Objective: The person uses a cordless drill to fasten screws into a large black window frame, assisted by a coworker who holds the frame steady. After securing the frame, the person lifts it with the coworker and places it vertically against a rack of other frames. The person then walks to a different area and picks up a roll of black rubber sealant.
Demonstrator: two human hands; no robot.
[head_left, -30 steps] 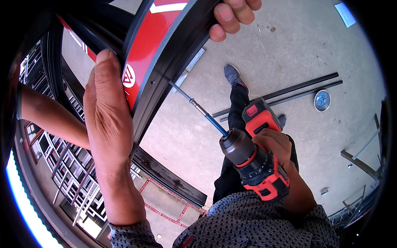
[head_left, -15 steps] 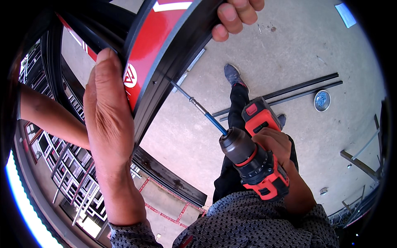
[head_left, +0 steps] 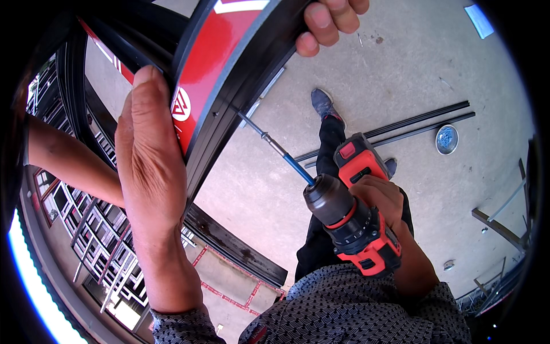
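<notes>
My right hand [head_left: 378, 198] is wrapped round the handle of a red and black cordless drill [head_left: 346, 221]. From its chuck a long blue and silver driver bit [head_left: 281, 151] runs up and left, its tip at the side of a black metal frame profile [head_left: 220, 123]. A small dark hole shows just left of the tip. Red film with white marks [head_left: 197, 74] covers the profile's face. My left hand [head_left: 152, 152] grips the profile's left side, thumb lying along the edge; its other fingers are hidden behind.
Another person's fingers [head_left: 332, 26] hold the profile's upper end, and a bare forearm [head_left: 74, 163] crosses behind my left wrist. On the concrete floor lie long dark bars [head_left: 424, 120] and a round metal bowl [head_left: 447, 140] of small blue pieces. Metal bars [head_left: 109, 246] are stacked at the left.
Very little differs. The other person's fingers at the top have shifted slightly right; the drill, the bit and both my hands keep almost the same place.
</notes>
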